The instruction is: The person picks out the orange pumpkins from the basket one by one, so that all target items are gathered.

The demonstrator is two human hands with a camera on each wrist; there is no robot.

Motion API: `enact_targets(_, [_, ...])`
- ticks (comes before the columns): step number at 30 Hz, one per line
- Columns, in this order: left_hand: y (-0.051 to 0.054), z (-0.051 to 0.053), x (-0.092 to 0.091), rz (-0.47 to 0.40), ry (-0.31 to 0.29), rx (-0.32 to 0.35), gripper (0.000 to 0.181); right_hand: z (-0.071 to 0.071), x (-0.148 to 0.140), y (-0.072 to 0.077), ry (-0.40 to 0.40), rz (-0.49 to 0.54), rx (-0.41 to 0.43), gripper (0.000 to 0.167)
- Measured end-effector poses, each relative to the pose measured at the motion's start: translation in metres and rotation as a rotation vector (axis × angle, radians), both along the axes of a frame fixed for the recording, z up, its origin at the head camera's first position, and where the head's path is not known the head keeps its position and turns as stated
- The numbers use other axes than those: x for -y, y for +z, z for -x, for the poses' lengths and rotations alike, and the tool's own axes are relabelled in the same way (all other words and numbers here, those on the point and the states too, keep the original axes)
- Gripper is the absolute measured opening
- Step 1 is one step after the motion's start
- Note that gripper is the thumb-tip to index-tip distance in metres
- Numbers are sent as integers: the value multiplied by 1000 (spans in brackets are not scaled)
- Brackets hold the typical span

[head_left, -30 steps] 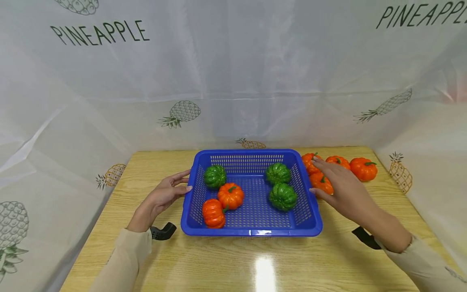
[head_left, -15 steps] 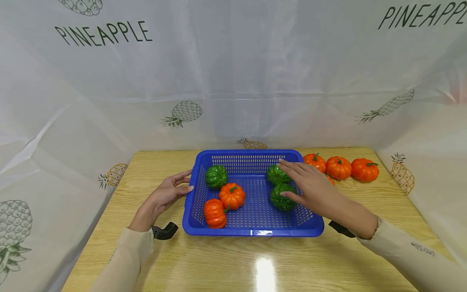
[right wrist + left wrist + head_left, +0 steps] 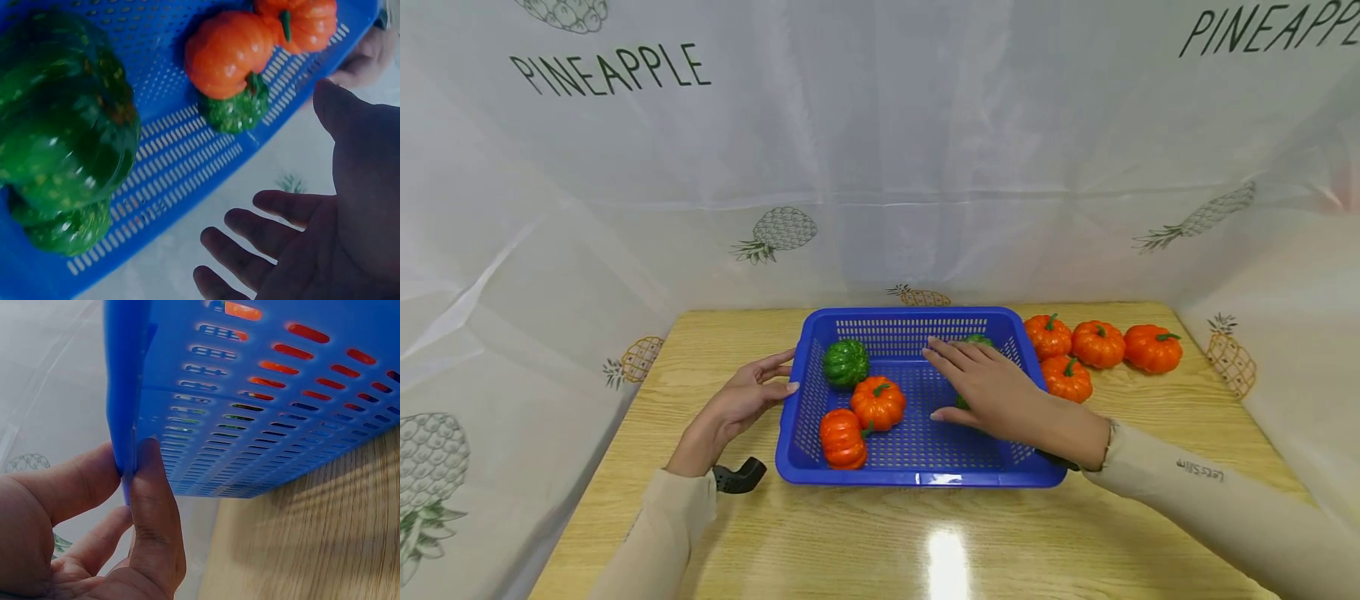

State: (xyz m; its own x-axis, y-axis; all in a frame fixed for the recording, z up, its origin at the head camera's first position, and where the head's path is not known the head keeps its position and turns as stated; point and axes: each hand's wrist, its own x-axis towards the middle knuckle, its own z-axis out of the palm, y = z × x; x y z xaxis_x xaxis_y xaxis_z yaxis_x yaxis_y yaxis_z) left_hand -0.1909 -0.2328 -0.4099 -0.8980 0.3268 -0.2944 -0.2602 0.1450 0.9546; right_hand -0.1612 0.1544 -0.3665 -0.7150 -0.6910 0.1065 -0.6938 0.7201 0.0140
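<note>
A blue plastic basket sits on the table. My left hand pinches its left rim, the thumb on one side and fingers on the other in the left wrist view. In the basket's left part lie a green pumpkin and two orange pumpkins. Over the right part hovers my right hand, fingers spread and holding nothing. It mostly hides two green pumpkins from the head view; the right wrist view shows them large and small.
Several orange pumpkins stand on the wooden table just right of the basket, one of them at the far right. A white cloth with pineapple prints hangs behind the table and at its sides.
My right hand has moved left, from above the orange pumpkins beside the basket to over the green pumpkins inside it. My left hand stays at the rim; the pumpkins look unmoved.
</note>
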Motion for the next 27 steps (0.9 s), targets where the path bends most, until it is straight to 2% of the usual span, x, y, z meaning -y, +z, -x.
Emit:
enact_targets(9, [-1,0,1,-1,4,-1,71,6,23,-10,51,-63,84,81])
enact_targets(15, [-1,0,1,0,10,-1,71,13,39,-18,58,-109,130,84])
enact_targets(27, [-3,1,1,-10,15,1,71,23,61,-36,31,-126,207,86])
